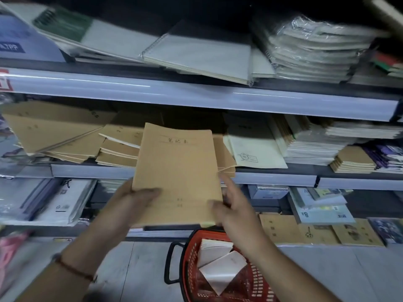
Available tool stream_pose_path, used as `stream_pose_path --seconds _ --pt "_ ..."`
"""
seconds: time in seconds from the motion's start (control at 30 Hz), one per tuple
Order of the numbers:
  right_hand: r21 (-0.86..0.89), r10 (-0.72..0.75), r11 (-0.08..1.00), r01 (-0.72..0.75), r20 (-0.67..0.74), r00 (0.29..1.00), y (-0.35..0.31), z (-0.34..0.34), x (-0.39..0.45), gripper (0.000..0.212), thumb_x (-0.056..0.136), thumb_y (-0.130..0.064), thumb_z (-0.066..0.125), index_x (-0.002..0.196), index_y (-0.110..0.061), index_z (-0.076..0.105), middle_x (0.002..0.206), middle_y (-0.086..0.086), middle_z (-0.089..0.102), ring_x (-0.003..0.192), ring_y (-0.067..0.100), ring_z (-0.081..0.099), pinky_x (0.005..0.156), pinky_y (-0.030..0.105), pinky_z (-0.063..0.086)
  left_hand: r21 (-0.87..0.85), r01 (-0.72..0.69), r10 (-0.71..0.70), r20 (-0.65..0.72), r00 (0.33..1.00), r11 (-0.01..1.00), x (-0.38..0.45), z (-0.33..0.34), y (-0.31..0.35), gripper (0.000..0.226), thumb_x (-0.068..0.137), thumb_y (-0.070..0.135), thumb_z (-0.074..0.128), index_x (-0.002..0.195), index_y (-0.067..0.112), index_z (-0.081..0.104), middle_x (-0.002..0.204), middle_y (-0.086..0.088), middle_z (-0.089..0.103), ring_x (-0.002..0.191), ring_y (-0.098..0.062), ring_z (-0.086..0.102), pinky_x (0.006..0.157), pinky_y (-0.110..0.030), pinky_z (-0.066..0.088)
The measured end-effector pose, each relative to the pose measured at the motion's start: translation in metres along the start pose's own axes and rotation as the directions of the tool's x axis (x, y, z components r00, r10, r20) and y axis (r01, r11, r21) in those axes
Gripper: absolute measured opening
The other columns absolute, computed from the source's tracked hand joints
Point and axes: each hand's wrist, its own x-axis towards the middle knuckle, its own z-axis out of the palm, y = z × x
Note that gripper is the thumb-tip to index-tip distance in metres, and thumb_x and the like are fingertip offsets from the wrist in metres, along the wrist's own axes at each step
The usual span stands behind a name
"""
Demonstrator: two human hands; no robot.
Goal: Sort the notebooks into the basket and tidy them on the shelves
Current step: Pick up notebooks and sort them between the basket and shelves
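I hold a stack of brown kraft notebooks upright in front of the middle shelf. My left hand grips its lower left corner, thumb on the cover. My right hand clasps the lower right edge, fingers partly spread. Below my right forearm on the floor stands a red plastic basket with a black handle, holding a few pale notebooks. More brown notebooks lie in loose, uneven piles on the middle shelf behind the stack.
The top shelf carries spiral pads and plastic-wrapped notebooks. White and brown stacks fill the middle shelf's right side. Lower shelves hold wrapped paper packs and brown books. Grey floor lies beside the basket.
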Motion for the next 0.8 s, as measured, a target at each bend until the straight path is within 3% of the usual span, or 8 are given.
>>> stream_pose_path --seconds 0.13,0.23,0.3,0.37,0.43,0.53,0.67,0.8 --pt "-0.026 -0.083 0.996 0.082 -0.071 0.994 -0.02 -0.011 0.06 0.055 0.094 0.001 0.051 0.112 -0.05 0.055 0.109 -0.015 0.07 0.101 0.007 0.066 0.089 0.037 0.057 -0.033 -0.022 0.017 -0.149 0.989 0.999 0.055 0.009 0.017 0.045 0.083 0.015 0.069 0.126 0.012 0.054 0.114 -0.013 0.065 0.097 -0.032 0.063 0.069 -0.038 0.055" --pt "-0.065 -0.074 0.996 0.063 -0.174 0.982 -0.022 -0.017 0.106 0.044 0.09 0.003 0.052 0.097 -0.04 0.061 0.102 -0.011 0.069 0.103 0.021 0.066 0.093 0.051 0.054 -0.035 -0.118 0.106 -0.241 0.965 0.992 0.084 0.023 0.034 0.04 0.089 0.005 0.062 0.126 0.014 0.051 0.098 -0.007 0.061 0.076 -0.022 0.057 0.049 -0.028 0.042" --pt "-0.168 -0.074 0.985 0.04 -0.206 0.976 -0.022 -0.018 0.129 0.031 0.089 -0.004 0.056 0.105 -0.03 0.063 0.106 0.001 0.069 0.102 0.028 0.065 0.091 0.054 0.053 0.059 -0.173 0.183 -0.319 0.93 0.983 0.106 0.028 0.041 0.04 0.089 0.005 0.063 0.124 0.019 0.05 0.091 -0.003 0.058 0.066 -0.019 0.053 0.049 -0.028 0.04" --pt "-0.28 -0.042 0.96 -0.019 -0.209 0.977 -0.021 -0.018 0.147 0.036 0.091 -0.012 0.059 0.126 -0.021 0.061 0.12 0.007 0.066 0.108 0.03 0.063 0.095 0.047 0.053 0.303 -0.187 0.291 -0.346 0.892 0.934 0.123 0.026 0.039 0.036 0.087 0.01 0.064 0.12 0.023 0.054 0.092 -0.008 0.063 0.061 -0.02 0.053 0.053 -0.029 0.042" --pt "-0.47 0.008 0.877 -0.098 -0.19 0.982 -0.02 -0.016 0.157 0.041 0.092 -0.015 0.059 0.133 -0.015 0.059 0.131 0.007 0.062 0.117 0.029 0.06 0.098 0.033 0.049 0.602 -0.148 0.376 -0.272 0.886 0.785 0.135 0.021 0.033 0.033 0.087 0.016 0.061 0.119 0.023 0.058 0.087 -0.008 0.066 0.061 -0.019 0.055 0.063 -0.029 0.043" --pt "-0.693 0.087 0.699 -0.173 -0.158 0.984 -0.014 -0.014 0.163 0.038 0.092 -0.012 0.055 0.129 -0.013 0.061 0.129 0.009 0.063 0.114 0.03 0.061 0.09 0.029 0.049 0.885 -0.09 0.416 -0.123 0.901 0.457 0.137 0.021 0.025 0.041 0.092 0.022 0.054 0.132 0.025 0.057 0.086 -0.007 0.067 0.071 -0.025 0.06 0.068 -0.03 0.044" --pt "-0.803 0.092 0.574 -0.157 -0.128 0.988 -0.005 -0.014 0.166 0.04 0.093 -0.01 0.051 0.132 -0.015 0.058 0.127 0.008 0.063 0.11 0.028 0.062 0.089 0.032 0.051 0.992 -0.032 0.436 -0.023 0.9 0.118 0.135 0.03 0.027 0.043 0.099 0.032 0.044 0.141 0.027 0.05 0.115 -0.015 0.065 0.101 -0.035 0.062 0.078 -0.037 0.048" --pt "-0.846 -0.026 0.531 -0.045 -0.069 0.997 0.004 -0.024 0.155 0.027 0.092 -0.019 0.05 0.115 -0.015 0.064 0.108 0.008 0.068 0.097 0.03 0.063 0.075 0.032 0.051 0.997 0.056 0.395 -0.034 0.918 -0.044 0.124 0.033 0.024 0.047 0.101 0.04 0.041 0.145 0.025 0.043 0.128 -0.021 0.052 0.11 -0.039 0.057 0.081 -0.042 0.048"
